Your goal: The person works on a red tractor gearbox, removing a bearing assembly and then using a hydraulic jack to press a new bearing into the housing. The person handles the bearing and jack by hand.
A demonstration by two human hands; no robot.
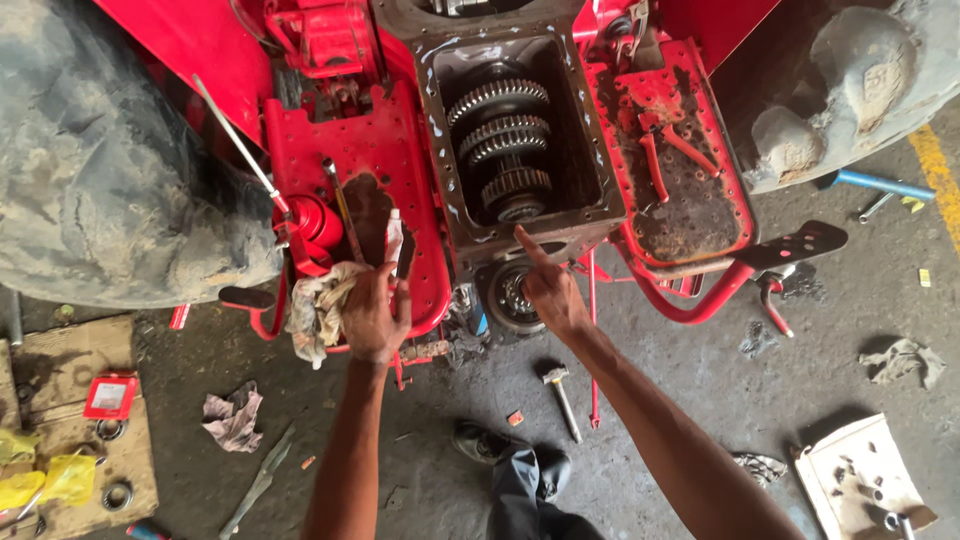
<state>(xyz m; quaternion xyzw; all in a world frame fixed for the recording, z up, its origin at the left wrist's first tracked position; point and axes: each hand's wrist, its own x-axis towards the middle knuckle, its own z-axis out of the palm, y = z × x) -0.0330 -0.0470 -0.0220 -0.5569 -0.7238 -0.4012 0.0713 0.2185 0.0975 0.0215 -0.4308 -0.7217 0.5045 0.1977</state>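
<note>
Open gearbox housing (590, 130), greasy gears (500, 135)

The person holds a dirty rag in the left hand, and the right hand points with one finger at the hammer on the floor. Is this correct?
Not quite. In the head view, the right hand points at the open gear housing of the red machine, not at the hammer, which lies untouched on the floor below the arm. The left hand does hold the dirty rag.
</note>
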